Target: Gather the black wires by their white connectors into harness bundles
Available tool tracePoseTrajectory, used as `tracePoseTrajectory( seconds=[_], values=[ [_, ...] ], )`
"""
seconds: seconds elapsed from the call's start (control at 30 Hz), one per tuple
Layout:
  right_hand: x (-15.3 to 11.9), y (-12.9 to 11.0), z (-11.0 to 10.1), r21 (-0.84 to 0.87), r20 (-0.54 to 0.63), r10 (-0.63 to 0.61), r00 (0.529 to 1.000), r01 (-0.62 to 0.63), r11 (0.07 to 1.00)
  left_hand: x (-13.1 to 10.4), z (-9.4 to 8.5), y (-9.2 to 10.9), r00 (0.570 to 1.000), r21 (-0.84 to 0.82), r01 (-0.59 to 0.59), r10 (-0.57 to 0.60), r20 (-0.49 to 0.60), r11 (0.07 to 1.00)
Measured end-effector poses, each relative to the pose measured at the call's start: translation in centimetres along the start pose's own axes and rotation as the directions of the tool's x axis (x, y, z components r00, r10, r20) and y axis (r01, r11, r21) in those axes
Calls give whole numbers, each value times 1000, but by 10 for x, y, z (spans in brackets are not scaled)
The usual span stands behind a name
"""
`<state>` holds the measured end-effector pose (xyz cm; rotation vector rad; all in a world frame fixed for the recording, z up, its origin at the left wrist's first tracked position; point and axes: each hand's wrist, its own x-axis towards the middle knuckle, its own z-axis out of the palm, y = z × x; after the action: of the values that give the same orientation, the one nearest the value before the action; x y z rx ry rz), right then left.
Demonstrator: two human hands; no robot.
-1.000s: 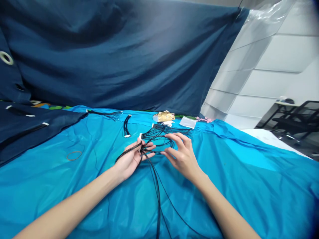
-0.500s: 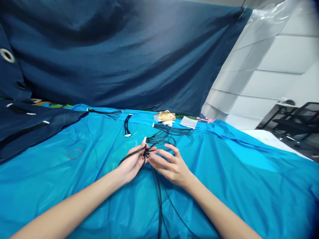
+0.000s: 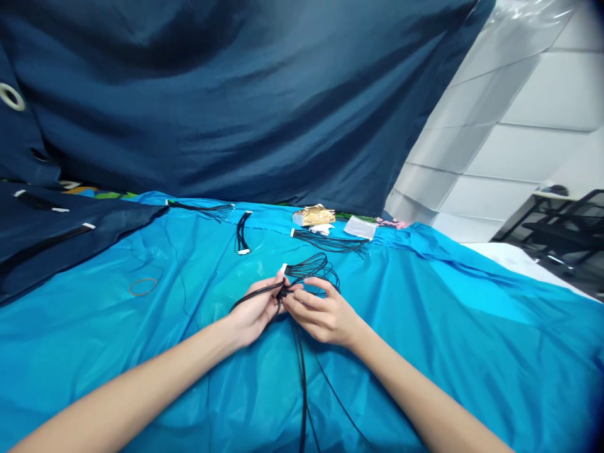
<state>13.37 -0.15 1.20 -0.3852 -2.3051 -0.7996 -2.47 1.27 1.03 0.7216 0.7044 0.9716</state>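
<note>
My left hand (image 3: 258, 309) is closed around a bundle of thin black wires. The wire harness (image 3: 311, 267) has a white connector (image 3: 284, 268) sticking up above my left fingers, and its wires loop out to the right. Loose wire ends (image 3: 302, 384) hang down between my forearms toward the front of the cloth. My right hand (image 3: 325, 311) meets the left at the bundle, its fingertips pinched together on the wires. What exactly lies between the right fingertips is too small to make out.
Blue cloth (image 3: 141, 352) covers the work surface. Other black wire harnesses lie behind my hands: a short one (image 3: 242, 233), a fanned one (image 3: 330, 241) and another (image 3: 201, 209). Near them are a gold packet (image 3: 316, 216) and a clear bag (image 3: 360, 228). A rubber band (image 3: 143, 287) lies left.
Both hands have shifted slightly right with the wires. My right fingers, more spread before, have drawn in closer to the bundle. The camera view has tilted a little.
</note>
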Motion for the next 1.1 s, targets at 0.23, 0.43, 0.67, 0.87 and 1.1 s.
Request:
tracePoseTrajectory(
  seconds=[0.23, 0.43, 0.67, 0.87, 1.1],
  values=[
    [1, -1, 2, -27, -27, -2, 1000, 1, 1000, 2, -2, -1, 1000, -43, 11, -11, -6, 999],
    [0, -1, 6, 90, -24, 207, 978, -204, 975, 2, -3, -1, 999, -88, 19, -15, 45, 996],
    [5, -5, 2, 468, 16, 529, 848, -474, 746, 1, 2, 1, 999, -74, -37, 37, 1, 997],
    [11, 2, -13, 865, 229, 892, 389, -503, -3, -1, 5, 5, 999, -30, -6, 5, -33, 1000],
    [6, 19, -29, 859, -34, 996, 84, -507, 72, -6, 8, 5, 997, 11, -63, 63, -37, 998]
  ],
)
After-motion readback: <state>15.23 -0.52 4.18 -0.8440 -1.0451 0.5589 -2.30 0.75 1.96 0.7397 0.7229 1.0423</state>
